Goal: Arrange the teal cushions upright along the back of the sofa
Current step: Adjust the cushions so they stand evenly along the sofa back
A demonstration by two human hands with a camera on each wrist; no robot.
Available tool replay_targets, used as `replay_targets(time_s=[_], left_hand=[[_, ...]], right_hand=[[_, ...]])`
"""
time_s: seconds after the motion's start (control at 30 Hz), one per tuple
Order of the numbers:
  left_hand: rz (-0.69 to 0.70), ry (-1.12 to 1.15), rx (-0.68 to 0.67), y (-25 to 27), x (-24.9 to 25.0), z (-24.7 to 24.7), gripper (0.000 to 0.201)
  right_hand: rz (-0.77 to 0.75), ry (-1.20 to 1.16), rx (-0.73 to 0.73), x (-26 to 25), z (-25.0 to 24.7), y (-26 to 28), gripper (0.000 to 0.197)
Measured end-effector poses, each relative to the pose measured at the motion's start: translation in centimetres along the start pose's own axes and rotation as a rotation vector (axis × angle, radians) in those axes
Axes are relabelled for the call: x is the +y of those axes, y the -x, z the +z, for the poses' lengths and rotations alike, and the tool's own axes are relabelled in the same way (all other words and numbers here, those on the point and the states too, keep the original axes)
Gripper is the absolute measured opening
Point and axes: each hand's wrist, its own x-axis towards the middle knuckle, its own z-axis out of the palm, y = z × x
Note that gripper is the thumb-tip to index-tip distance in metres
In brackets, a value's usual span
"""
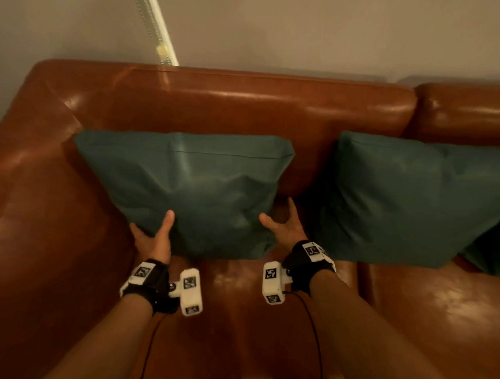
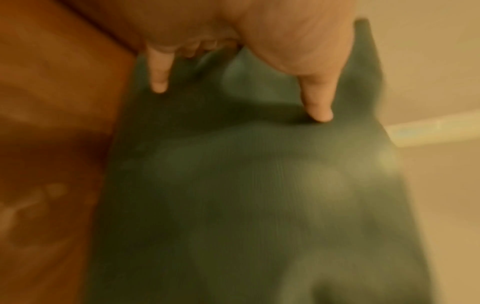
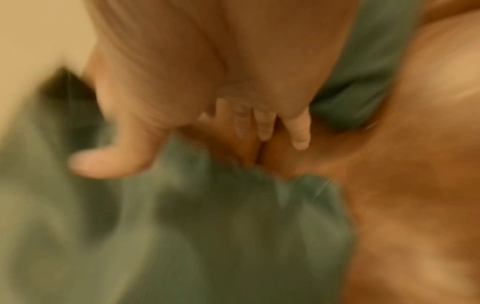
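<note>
A teal cushion (image 1: 192, 187) stands tilted back against the brown leather sofa back (image 1: 246, 104), near the left armrest. My left hand (image 1: 153, 232) grips its lower left corner, thumb (image 2: 319, 109) pressed into the front and fingers behind. My right hand (image 1: 281, 223) is at the lower right corner, its thumb (image 3: 103, 164) resting on the fabric. Its fingers (image 3: 262, 127) lie straight against the leather beside the cushion's edge. A second teal cushion (image 1: 407, 200) leans upright against the back to the right. Both wrist views are blurred.
Part of a third teal cushion (image 1: 490, 251) shows at the far right edge. The left armrest (image 1: 30, 196) is close to the held cushion. The seat (image 1: 253, 317) stretches in front of me. A pale strip (image 1: 155, 24) runs down the wall behind the sofa.
</note>
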Motion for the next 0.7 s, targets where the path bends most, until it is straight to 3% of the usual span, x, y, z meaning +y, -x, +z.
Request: replay_targets(time_s=[0.1, 0.2, 0.23, 0.33, 0.37, 0.43, 0.5, 0.57, 0.63, 0.7], left_hand=[[0.067, -0.039, -0.085, 6.0, -2.4, 4.3, 0.139], [0.093, -0.107, -0.1, 12.9, -2.9, 9.4, 0.129], [0.09, -0.134, -0.094, 14.9, -2.9, 11.3, 0.124], [0.089, -0.234, -0.185, 21.0, -3.0, 17.9, 0.092], [0.097, -0.236, -0.254, 21.4, -2.4, 19.0, 0.084], [0.091, -0.21, -0.417, 23.7, -1.7, 23.4, 0.084], [0.105, -0.212, -0.508, 25.2, -1.1, 26.9, 0.103], [0.117, -0.218, -0.555, 26.1, -0.8, 29.6, 0.117], [0.108, -0.236, -0.543, 26.2, -0.8, 31.1, 0.116], [0.072, -0.235, -0.493, 26.5, -0.6, 31.6, 0.115]], right_hand=[[0.084, 0.033, 0.026, 2.1, -6.4, 2.2, 0.075], [0.161, 0.108, 0.115, 5.0, -15.6, 3.6, 0.023], [0.176, 0.107, 0.188, 5.7, -19.1, 3.8, 0.015], [0.197, 0.077, 0.414, 6.0, -30.2, 3.9, 0.021], [0.187, 0.073, 0.463, 5.9, -31.8, 3.4, 0.024], [0.152, 0.016, 0.502, 5.0, -37.1, 2.4, 0.059], [0.085, -0.044, 0.444, 4.6, -41.2, 0.6, 0.1], [0.049, -0.132, 0.374, 4.0, -44.0, -0.9, 0.119], [0.008, -0.2, 0.289, 3.0, -45.3, -1.7, 0.119], [-0.021, -0.224, 0.195, 1.9, -45.4, -2.1, 0.107]])
